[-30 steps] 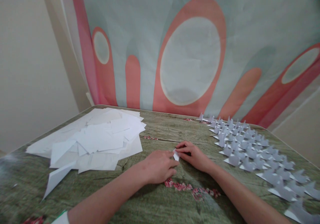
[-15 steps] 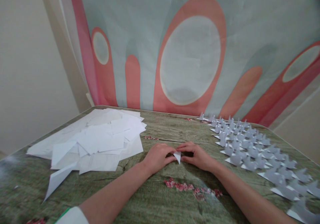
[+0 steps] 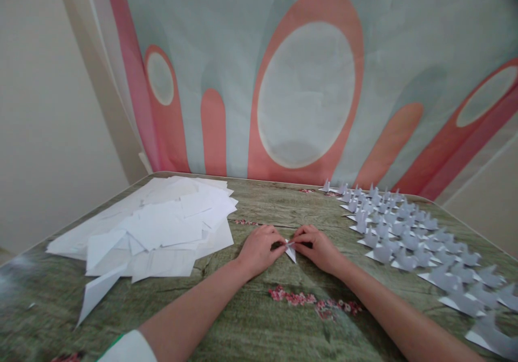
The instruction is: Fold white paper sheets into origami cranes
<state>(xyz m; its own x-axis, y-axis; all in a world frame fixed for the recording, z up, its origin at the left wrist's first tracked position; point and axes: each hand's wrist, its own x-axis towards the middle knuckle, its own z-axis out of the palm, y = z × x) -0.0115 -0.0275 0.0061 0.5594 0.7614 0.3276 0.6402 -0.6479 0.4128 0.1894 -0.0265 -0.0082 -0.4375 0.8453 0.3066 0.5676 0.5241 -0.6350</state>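
Observation:
Between my hands, at the middle of the table, is a small folded piece of white paper (image 3: pixel 290 252) with a pointed end toward me. My left hand (image 3: pixel 262 250) pinches its left side between thumb and fingers. From the other side my right hand (image 3: pixel 318 247) pinches it the same way, the fingertips of both hands close together. The fingers cover part of the paper, so its full shape is hidden.
A spread pile of white paper sheets (image 3: pixel 162 227) lies on the left of the wood-patterned table (image 3: pixel 226 319). Rows of folded white paper figures (image 3: pixel 404 238) stand along the right side. A patterned cloth (image 3: pixel 230 22) hangs behind the table.
Both hands have shifted their fingers on the folded paper, now pinching it from either side near its top. More of its pointed lower part shows. The camera view has moved slightly.

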